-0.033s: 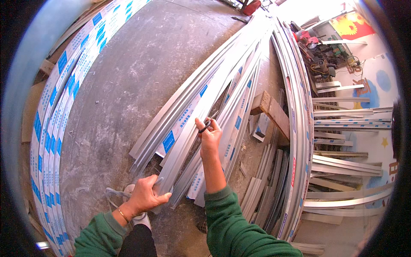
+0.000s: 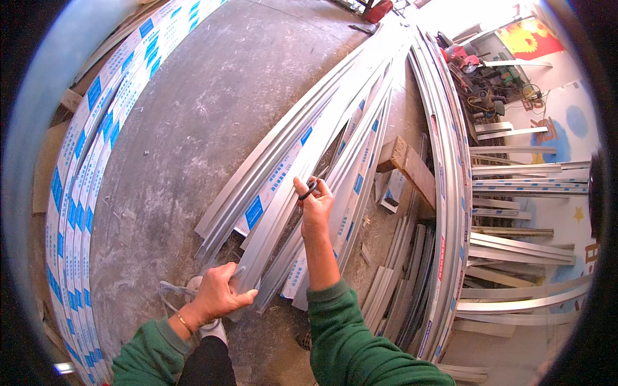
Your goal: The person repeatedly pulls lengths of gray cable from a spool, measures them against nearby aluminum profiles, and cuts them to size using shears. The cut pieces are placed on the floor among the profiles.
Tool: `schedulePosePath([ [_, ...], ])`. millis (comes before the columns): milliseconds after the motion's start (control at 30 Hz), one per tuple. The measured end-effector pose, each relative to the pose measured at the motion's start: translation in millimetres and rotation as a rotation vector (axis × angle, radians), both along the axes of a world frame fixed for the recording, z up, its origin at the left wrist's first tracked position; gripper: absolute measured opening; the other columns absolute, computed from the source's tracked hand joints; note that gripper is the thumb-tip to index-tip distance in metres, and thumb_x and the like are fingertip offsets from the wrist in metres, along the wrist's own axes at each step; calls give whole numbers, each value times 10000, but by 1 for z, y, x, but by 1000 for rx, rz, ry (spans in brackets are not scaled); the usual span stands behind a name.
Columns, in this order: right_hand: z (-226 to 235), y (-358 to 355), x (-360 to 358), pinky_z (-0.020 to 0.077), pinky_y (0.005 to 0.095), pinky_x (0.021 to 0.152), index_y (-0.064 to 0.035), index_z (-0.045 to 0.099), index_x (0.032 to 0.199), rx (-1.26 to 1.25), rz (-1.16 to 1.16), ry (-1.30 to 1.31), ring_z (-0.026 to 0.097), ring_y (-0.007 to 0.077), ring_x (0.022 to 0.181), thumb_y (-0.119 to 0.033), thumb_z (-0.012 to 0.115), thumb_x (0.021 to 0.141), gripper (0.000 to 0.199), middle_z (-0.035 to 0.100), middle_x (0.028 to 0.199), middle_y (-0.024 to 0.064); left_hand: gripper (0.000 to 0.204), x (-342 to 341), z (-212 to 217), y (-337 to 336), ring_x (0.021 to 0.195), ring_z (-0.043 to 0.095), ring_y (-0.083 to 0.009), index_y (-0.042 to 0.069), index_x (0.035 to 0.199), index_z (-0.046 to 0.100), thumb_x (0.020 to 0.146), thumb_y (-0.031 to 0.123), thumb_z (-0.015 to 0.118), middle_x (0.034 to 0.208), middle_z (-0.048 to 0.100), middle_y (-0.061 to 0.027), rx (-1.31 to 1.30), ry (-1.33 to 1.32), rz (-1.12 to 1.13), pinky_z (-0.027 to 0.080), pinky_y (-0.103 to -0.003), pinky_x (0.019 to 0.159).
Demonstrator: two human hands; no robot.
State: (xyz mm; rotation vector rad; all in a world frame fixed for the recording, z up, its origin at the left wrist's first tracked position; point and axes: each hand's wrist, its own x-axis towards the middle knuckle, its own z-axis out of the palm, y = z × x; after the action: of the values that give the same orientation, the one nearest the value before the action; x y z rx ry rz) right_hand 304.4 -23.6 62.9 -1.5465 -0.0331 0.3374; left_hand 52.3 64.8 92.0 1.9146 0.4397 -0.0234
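Observation:
My right hand [image 2: 315, 212] is closed around scissors with black handles [image 2: 308, 191], held over the middle of a bundle of long silvery metal profiles [image 2: 277, 215]. The scissors' blades show only in part between the fingers. At the bundle's near end, my left hand [image 2: 219, 293] has its fingers curled and its thumb pointing right. A clear plastic strip [image 2: 168, 287] loops out to the left of this hand and shows again by its knuckles. The fingertips are hidden against the profile ends. Some profiles carry white and blue protective film.
Long film-wrapped profiles [image 2: 80, 212] run along the left. A wooden block [image 2: 412, 168] lies right of the bundle, beside another long row of profiles [image 2: 444, 193]. Shorter offcuts [image 2: 521, 251] are stacked by the right wall. My shoe [image 2: 214, 330] stands just below my left hand.

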Motion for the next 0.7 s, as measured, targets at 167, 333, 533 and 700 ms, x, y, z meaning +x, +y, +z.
schedulePosePath([
  [167, -2, -2, -8, 371, 189, 490, -74, 621, 958, 2, -10, 64, 476, 25, 529, -187, 791, 804, 256, 559, 667, -55, 449, -8, -4, 5, 628, 602, -363, 12, 753, 495, 663, 319, 809, 663, 552, -176, 43, -62, 16, 466, -417, 571],
  [333, -11, 1, -9, 375, 188, 489, -81, 604, 945, 43, 9, 98, 486, 27, 543, -193, 787, 809, 253, 539, 673, -61, 455, -8, -12, 16, 624, 601, -359, 14, 744, 477, 658, 304, 816, 662, 548, -173, 82, -52, -8, 466, -408, 562],
  [533, -22, 0, -18, 367, 185, 486, -86, 561, 918, 68, 8, 88, 460, 34, 540, -200, 789, 807, 278, 511, 686, -60, 465, -17, -24, 18, 608, 585, -349, 11, 755, 474, 650, 307, 817, 669, 532, -172, 78, -41, -11, 461, -398, 552],
  [700, -28, 6, -13, 408, 196, 482, -57, 581, 947, 16, 4, 140, 514, 45, 581, -221, 784, 814, 293, 547, 726, -30, 471, -14, -39, 29, 672, 622, -374, 14, 816, 504, 666, 341, 807, 710, 576, -194, 237, -94, -48, 492, -426, 590],
])
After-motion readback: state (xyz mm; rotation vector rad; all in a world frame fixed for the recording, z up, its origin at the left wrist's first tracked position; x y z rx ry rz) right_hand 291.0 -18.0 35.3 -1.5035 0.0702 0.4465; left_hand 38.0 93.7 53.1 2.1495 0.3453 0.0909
